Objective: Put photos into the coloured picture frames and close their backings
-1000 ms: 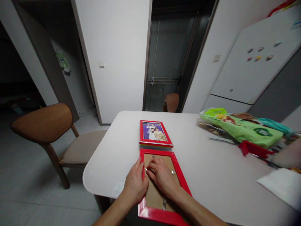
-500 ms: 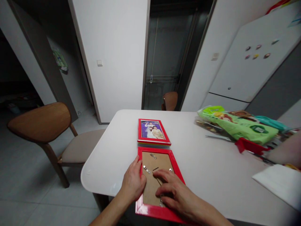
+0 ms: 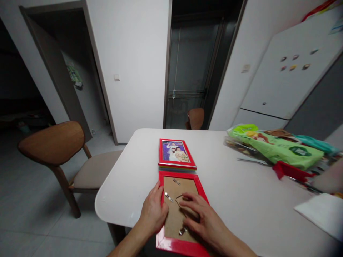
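A red picture frame [image 3: 177,243] lies face down at the table's near edge, its brown backing board [image 3: 171,221] upward. Around its left side is my left hand [image 3: 154,207], thumb on top and fingers along the outer edge. Over the right half of the board hovers my right hand [image 3: 202,216], fingers bent and apart, the thumb just above a small metal clip [image 3: 182,231] at the bottom. Another metal clip [image 3: 168,196] sits on the left and a third clip [image 3: 176,181] at the top. My right hand covers the board's right edge.
A second red frame [image 3: 177,167] with a photo lies face up just beyond. At right are a green package [image 3: 297,151], tweezers [image 3: 252,161], a red object [image 3: 291,171], white paper [image 3: 318,214] and part of another person's arm [image 3: 329,176]. A wooden chair [image 3: 53,142] stands left.
My right hand has shifted slightly, and the bottom clip shows more clearly and at another angle. The right-side clip, seen before, is now hidden by my hand. My left hand keeps its hold.
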